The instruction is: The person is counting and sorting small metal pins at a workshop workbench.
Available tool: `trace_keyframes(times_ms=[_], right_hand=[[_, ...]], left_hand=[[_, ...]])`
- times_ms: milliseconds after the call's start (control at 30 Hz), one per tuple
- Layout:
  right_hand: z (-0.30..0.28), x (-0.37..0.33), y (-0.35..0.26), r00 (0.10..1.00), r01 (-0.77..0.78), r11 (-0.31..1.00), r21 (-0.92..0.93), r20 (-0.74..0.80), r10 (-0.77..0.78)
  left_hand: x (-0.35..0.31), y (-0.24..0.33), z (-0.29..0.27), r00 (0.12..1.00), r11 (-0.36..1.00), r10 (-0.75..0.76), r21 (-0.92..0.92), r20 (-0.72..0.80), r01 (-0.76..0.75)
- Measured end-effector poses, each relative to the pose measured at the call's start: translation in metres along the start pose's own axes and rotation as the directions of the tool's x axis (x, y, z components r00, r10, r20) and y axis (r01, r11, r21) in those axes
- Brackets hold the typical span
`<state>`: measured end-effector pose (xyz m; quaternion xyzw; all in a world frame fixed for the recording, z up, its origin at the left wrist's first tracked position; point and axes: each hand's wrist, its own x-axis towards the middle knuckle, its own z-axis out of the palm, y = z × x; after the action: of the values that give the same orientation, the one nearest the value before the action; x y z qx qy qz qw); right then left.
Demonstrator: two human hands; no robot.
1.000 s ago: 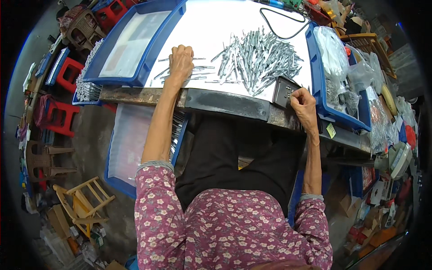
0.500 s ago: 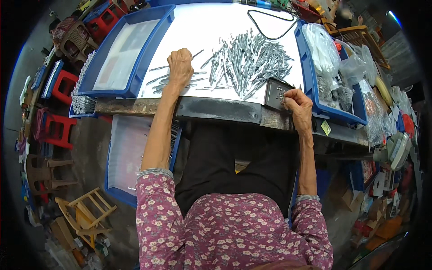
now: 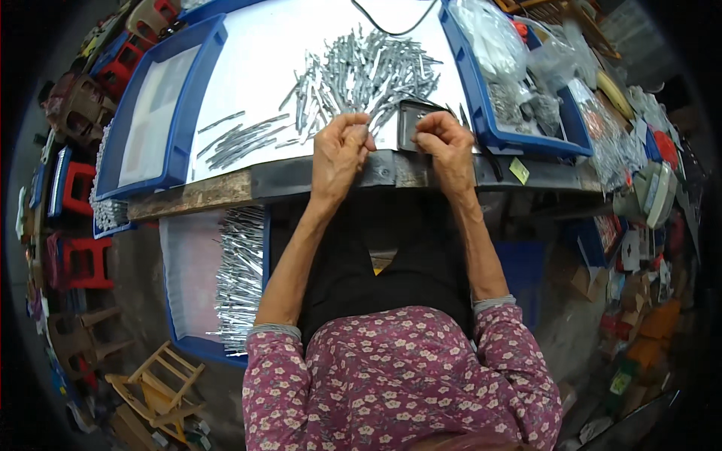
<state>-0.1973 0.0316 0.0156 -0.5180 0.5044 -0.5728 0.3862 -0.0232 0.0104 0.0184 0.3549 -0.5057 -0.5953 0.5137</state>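
Observation:
My left hand [image 3: 340, 154] is closed over the front edge of the table, thumb against curled fingers; what is in it, if anything, is hidden. To its right, my right hand [image 3: 449, 146] pinches thumb and forefinger together beside a small dark square tray [image 3: 407, 128], and anything between the tips is too small to name. Beyond both hands lies a big heap of thin grey metal strips [image 3: 361, 75] on the white tabletop. A smaller, looser group of the same strips [image 3: 244, 143] rests left of my left hand.
A blue tray with a pale liner [image 3: 180, 124] stands on the left of the table. On the right, another blue tray [image 3: 489, 128] holds plastic bags. Below the table edge, a blue bin [image 3: 173, 331] contains many shiny strips. A black cable [image 3: 391, 32] curves across the back.
My left hand has left the loose strips and come right and nearer, close to my right hand. The right hand has lifted slightly off the small tray. The view has shifted.

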Motion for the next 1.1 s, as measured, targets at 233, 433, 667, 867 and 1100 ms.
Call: trace_keyframes(times_ms=[233,433,667,867,1100], right_hand=[[0.013,-0.011,-0.011,0.998,-0.026,0.989,0.143,0.052,0.019],[0.012,-0.013,-0.008,0.998,-0.016,0.989,0.145,0.054,0.008],[0.010,-0.012,-0.006,0.997,-0.013,0.989,0.145,0.073,0.002],[0.010,-0.013,-0.009,0.995,-0.021,0.994,0.107,0.103,0.010],[0.011,-0.014,-0.006,0.996,0.040,0.999,0.022,0.080,-0.042]], left_hand=[[-0.017,-0.017,0.027,0.993,0.972,-0.102,-0.204,0.059,0.112],[-0.021,-0.015,0.031,0.991,0.967,-0.112,-0.221,0.073,0.125],[-0.022,-0.016,0.030,0.992,0.972,-0.114,-0.197,0.063,0.124],[-0.022,-0.015,0.028,0.994,0.992,-0.105,-0.074,0.015,0.106],[-0.026,-0.014,0.032,0.997,0.997,-0.059,0.049,-0.048,0.061]])
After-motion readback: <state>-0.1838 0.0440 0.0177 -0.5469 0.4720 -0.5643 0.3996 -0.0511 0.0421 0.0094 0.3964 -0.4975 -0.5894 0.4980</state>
